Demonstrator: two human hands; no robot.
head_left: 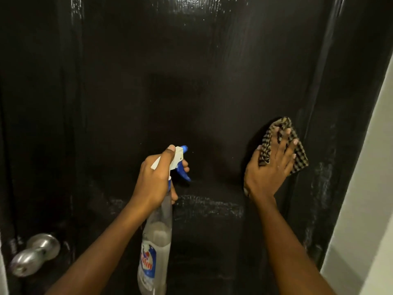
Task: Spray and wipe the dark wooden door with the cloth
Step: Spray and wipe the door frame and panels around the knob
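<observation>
The dark wooden door [191,92], glossy and almost black, fills nearly the whole view, and it is the thing to be cleaned. Pale wet streaks show on its horizontal rail in the middle and along its right edge, so I judge that some spraying is already done there, while the upper panel mostly looks dry. At the right edge of the door stands a plain white wall [365,188]. The clear plastic spray bottle [156,241], with a blue and red label, hangs in front of the lower middle of the door, not touching it. Its head points at the panel, probably so that the next spray falls near the cloth. The left hand [158,177] grips the neck of this bottle: the fingers are curled round it, the thumb lies on top of the white head, and one finger reaches in front of the blue trigger [184,173], ready to pull it. The right hand [270,167] is flat, with fingers straight and spread, and it presses the brown and cream checked cloth [299,154] against the door, close to the right edge of the middle panel. A spread palm gives wide, even pressure for wiping. The cloth is bunched, and its corners stick out above and to the right of the fingers. The round silver metal door knob [36,254] sits at the lower left corner of the view, well apart from both hands.
</observation>
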